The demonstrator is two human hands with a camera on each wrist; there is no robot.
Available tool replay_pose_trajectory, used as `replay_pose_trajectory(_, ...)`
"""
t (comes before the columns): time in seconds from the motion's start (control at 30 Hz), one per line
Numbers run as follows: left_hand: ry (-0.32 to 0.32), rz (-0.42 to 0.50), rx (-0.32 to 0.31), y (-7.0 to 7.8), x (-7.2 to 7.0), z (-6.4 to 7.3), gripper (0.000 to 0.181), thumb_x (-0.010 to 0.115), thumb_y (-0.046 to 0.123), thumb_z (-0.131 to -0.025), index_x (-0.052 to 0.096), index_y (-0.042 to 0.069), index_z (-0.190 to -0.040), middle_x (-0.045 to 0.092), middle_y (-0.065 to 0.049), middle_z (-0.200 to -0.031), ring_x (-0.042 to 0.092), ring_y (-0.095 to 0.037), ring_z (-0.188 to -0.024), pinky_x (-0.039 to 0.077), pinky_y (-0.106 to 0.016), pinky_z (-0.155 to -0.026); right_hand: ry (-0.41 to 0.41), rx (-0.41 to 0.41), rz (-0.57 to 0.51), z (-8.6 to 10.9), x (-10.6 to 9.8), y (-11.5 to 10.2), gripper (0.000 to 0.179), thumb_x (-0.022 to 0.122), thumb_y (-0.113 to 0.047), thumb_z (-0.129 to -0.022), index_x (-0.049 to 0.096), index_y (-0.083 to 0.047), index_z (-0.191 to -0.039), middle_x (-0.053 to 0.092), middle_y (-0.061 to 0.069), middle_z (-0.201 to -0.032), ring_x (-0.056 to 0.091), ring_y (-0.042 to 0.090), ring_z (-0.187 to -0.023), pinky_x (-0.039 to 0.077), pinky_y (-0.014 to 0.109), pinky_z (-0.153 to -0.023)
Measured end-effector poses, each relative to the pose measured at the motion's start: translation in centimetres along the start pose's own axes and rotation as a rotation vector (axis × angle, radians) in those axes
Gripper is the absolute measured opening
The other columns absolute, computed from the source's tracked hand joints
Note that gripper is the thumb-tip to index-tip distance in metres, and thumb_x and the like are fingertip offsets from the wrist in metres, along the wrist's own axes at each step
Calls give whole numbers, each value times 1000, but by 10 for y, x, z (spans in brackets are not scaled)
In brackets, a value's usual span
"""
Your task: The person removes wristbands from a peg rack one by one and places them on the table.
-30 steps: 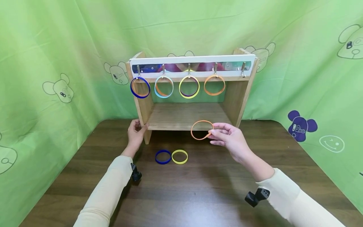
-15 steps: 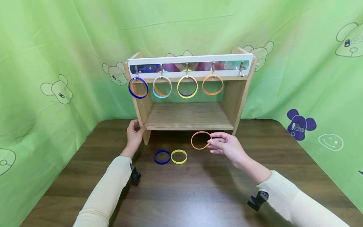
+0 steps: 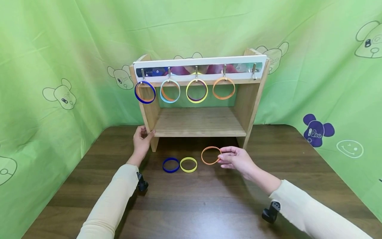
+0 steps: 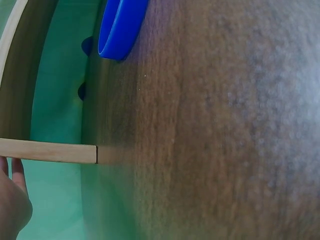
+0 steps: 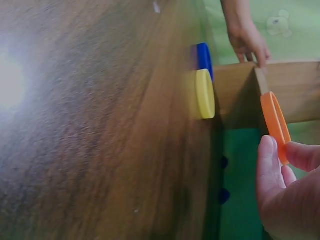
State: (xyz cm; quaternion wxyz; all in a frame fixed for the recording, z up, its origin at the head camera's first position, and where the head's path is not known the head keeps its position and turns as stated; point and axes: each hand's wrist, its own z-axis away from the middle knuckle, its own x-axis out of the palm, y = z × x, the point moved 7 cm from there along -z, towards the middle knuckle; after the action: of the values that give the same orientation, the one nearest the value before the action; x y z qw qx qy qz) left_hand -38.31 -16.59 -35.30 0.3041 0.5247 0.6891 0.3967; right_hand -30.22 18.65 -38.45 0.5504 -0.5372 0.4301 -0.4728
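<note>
My right hand (image 3: 240, 161) pinches an orange silicone wristband (image 3: 210, 164) between thumb and fingers at its right side. In the right wrist view this orange wristband (image 5: 274, 118) is held up off the table, near the shelf. My left hand (image 3: 141, 143) holds the left side panel (image 4: 55, 151) of a small wooden shelf (image 3: 200, 122), thumb at the front edge and fingers on the outer face. On the table before the shelf lie a blue wristband (image 3: 171, 171) and a yellow wristband (image 3: 188, 171), side by side, left of the orange one.
A white rail (image 3: 200, 61) with several metal hooks crosses the shelf's top. Blue, light blue, yellow and orange wristbands (image 3: 223, 98) hang there, some doubled with another behind. The rightmost hook (image 3: 254, 71) bears no band. A green curtain (image 3: 74, 39) stands behind the wooden table (image 3: 179, 205).
My right hand has lowered the orange wristband from in front of the shelf board toward the table, beside the yellow one. My left hand stays on the side panel.
</note>
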Motion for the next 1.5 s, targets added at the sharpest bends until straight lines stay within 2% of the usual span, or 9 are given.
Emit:
replay_pose_trajectory(0.13, 2, -4, -8, 1, 0, 0, 24, 67, -6, -87, 55, -16, -105, 58, -29, -99, 51, -16, -87, 45, -19, -71, -1, 45, 12, -3, -1, 9, 32, 62, 4, -91, 49, 11, -119, 69, 8, -87, 68, 16, -81, 56, 33, -74)
replay_pose_trajectory(0.5, 2, 20, -9, 0, -1, 0, 25, 66, -7, -87, 54, -17, -106, 57, -30, -99, 52, -17, -87, 46, -19, -72, 1, 122, 31, -13, -3, 30, 39, 60, 6, -91, 43, 17, -125, 69, 11, -89, 69, 19, -82, 56, 36, -76)
replay_pose_trajectory(0.87, -8, 30, -13, -1, 0, -3, 25, 66, -8, -87, 54, -17, -106, 57, -31, -102, 52, -22, -90, 47, -19, -72, -1, 156, 17, -20, -3, 39, 40, 60, 6, -91, 43, 17, -125, 69, 10, -87, 69, 17, -79, 56, 31, -71)
replay_pose_trajectory(1.13, -5, 10, -15, -2, 0, -3, 24, 66, -7, -87, 55, -16, -106, 58, -30, -102, 51, -18, -90, 47, -19, -72, -14, 189, 7, -20, 3, 45, 42, 58, 6, -92, 40, 17, -128, 69, 8, -85, 68, 16, -78, 56, 30, -69)
replay_pose_trajectory(1.5, -7, 17, -32, -1, 0, -1, 24, 66, -7, -87, 55, -16, -106, 58, -26, -101, 51, -20, -90, 46, -19, -72, -4, 201, 18, -22, 5, 51, 39, 58, 6, -91, 43, 16, -126, 68, 7, -84, 68, 16, -78, 56, 30, -69)
